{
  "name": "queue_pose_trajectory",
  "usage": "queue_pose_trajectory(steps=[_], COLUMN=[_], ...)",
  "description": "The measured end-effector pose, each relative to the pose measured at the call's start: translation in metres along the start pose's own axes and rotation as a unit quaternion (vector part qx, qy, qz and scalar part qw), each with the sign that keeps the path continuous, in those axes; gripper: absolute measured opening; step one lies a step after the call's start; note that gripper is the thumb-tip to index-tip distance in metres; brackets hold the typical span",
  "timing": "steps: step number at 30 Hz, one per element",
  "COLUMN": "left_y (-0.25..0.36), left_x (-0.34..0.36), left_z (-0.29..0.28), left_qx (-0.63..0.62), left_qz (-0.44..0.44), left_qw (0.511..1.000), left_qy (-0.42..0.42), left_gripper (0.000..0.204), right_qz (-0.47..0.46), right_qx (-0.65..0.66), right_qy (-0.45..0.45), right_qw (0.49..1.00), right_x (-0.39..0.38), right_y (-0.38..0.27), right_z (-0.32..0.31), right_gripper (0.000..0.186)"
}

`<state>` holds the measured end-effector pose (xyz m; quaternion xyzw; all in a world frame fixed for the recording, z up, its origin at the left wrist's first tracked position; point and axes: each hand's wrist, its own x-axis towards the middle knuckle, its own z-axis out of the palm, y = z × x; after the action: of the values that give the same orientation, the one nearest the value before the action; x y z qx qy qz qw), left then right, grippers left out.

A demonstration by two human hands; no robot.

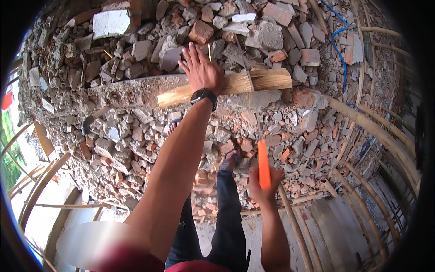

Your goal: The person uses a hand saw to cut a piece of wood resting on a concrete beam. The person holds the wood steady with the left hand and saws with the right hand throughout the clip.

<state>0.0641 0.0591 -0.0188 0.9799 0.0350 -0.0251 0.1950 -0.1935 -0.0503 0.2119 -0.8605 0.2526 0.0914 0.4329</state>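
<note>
A pale, rough-split length of wood [272, 79] lies across a broken concrete ledge. My left hand [203, 70], with a dark watch at the wrist, presses flat on its left half, fingers stretched out over the far side. Closer to me, my right hand [263, 192] is closed round the orange handle [263, 165] of a handsaw. The thin saw blade [248, 68] runs away from me and crosses the wood right of my left hand, at a dark cut line. Motion blurs part of the blade.
Broken brick and concrete rubble [136, 131] surrounds the ledge [145, 88]. My sandalled foot [230, 157] stands in it. Bamboo poles [367, 124] line the right side, with a blue hose [337, 41] near them. A bent pipe [93, 119] sticks out at left.
</note>
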Motion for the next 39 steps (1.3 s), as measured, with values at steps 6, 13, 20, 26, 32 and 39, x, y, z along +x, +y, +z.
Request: queue_pose_trajectory(steps=[6,13,20,26,32,39], left_y=[-0.003,-0.003,-0.002,0.004,0.002,-0.001], left_x=[-0.001,-0.005,-0.009,-0.006,-0.002,-0.004], left_z=[-0.007,-0.005,-0.013,-0.014,-0.008,-0.008], left_qx=[-0.023,-0.013,-0.049,-0.048,-0.068,-0.056], left_qz=[-0.049,0.013,0.001,0.007,-0.008,-0.010], left_qw=[0.998,0.999,0.998,0.999,0.998,0.998], left_qy=[-0.030,0.029,0.030,0.020,0.007,0.015], left_gripper=[0.074,0.076,0.076,0.077,0.075,0.077], right_qz=[0.132,0.110,0.041,0.072,0.066,0.176], right_qx=[0.132,0.113,0.049,0.004,0.040,0.215], right_qy=[-0.039,-0.030,-0.080,-0.054,-0.058,0.014], right_qw=[0.982,0.987,0.995,0.996,0.995,0.961], right_x=[0.010,0.006,0.038,0.000,0.125,-0.068], right_y=[0.007,0.006,0.001,-0.008,-0.027,-0.015], right_z=[-0.038,-0.049,-0.044,-0.071,-0.006,-0.108], right_gripper=[0.020,0.022,0.031,0.023,0.030,0.018])
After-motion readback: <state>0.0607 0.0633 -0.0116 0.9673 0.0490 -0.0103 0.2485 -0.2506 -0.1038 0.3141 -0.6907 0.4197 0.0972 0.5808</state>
